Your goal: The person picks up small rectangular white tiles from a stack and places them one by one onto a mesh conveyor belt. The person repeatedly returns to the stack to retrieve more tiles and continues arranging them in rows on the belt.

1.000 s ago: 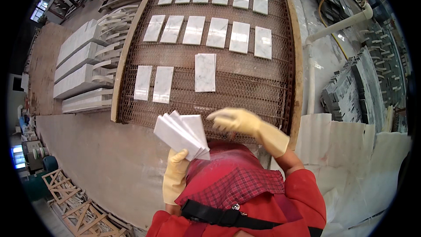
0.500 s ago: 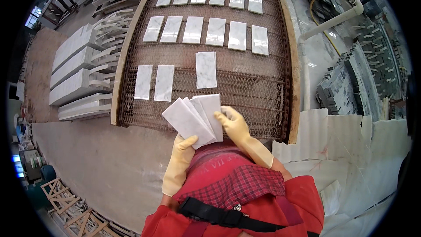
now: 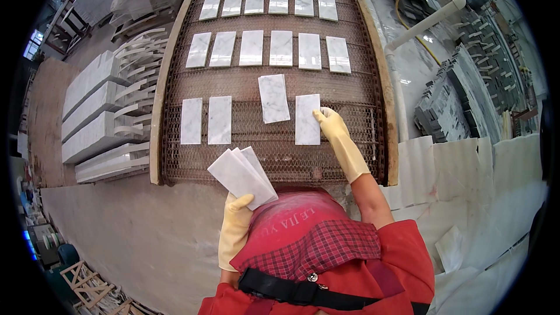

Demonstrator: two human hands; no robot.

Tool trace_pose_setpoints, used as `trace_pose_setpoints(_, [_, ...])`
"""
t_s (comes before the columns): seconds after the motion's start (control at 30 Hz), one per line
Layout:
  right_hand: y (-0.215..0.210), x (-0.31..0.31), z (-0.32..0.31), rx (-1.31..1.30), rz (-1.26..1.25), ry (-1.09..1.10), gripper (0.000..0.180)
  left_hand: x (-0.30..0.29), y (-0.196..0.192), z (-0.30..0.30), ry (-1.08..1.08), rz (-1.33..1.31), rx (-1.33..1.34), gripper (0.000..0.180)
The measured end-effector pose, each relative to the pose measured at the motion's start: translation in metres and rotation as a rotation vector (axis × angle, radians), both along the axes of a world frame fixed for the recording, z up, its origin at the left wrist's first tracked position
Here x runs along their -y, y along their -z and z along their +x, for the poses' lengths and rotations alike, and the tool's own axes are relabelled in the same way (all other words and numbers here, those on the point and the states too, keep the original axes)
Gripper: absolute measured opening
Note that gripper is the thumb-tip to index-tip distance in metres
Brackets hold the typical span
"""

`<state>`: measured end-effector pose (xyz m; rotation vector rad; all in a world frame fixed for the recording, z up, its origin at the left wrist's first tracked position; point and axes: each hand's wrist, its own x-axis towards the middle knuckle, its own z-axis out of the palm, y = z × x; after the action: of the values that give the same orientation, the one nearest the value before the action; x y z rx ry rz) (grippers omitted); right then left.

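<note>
My left hand [image 3: 235, 221], in a cream rubber glove, grips a fanned bunch of white marble tiles [image 3: 238, 174] close to my apron, thumb on top. My right hand [image 3: 333, 127], gloved alike, pinches the right edge of a single marble tile [image 3: 306, 119] over the mesh belt [image 3: 262, 163]; I cannot tell whether that tile touches the mesh. Just left of it lies a small, slightly askew stack of tiles [image 3: 273, 99]. Further left in the near row are two separate tiles, one outermost [image 3: 191, 121] and one beside it [image 3: 220, 120].
Rows of grey-veined tiles [image 3: 252, 48] cover the belt farther away. Wooden rails [image 3: 389, 157] edge it on both sides. Strapped pale stone slabs [image 3: 96, 116] sit at the left. A white pipe [image 3: 429, 20] and stacked dark stone strips [image 3: 449, 96] stand at the right.
My right hand has moved forward and right, taking one tile from the fanned bunch out over the belt. My left hand keeps the rest, slightly lower.
</note>
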<state>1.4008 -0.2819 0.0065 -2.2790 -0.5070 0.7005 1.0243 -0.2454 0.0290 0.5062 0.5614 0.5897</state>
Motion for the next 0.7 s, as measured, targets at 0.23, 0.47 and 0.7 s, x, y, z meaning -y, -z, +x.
trace_pose_setpoints(0.23, [-0.133,0.028,-0.071,-0.258,-0.017,-0.402,0.049,-0.017,-0.035,0.013,0.111,-0.060,0.083,0.081])
trace_pose_setpoints(0.47, [-0.101,0.038,-0.147,-0.770,0.356,-0.410,0.058,-0.035,-0.035,0.038,0.368,0.131,-0.010,0.079])
trace_pose_setpoints(0.7, [-0.092,0.059,-0.142,-0.633,0.503,-0.095,0.053,-0.022,-0.016,0.072,0.292,0.031,-0.023,0.076])
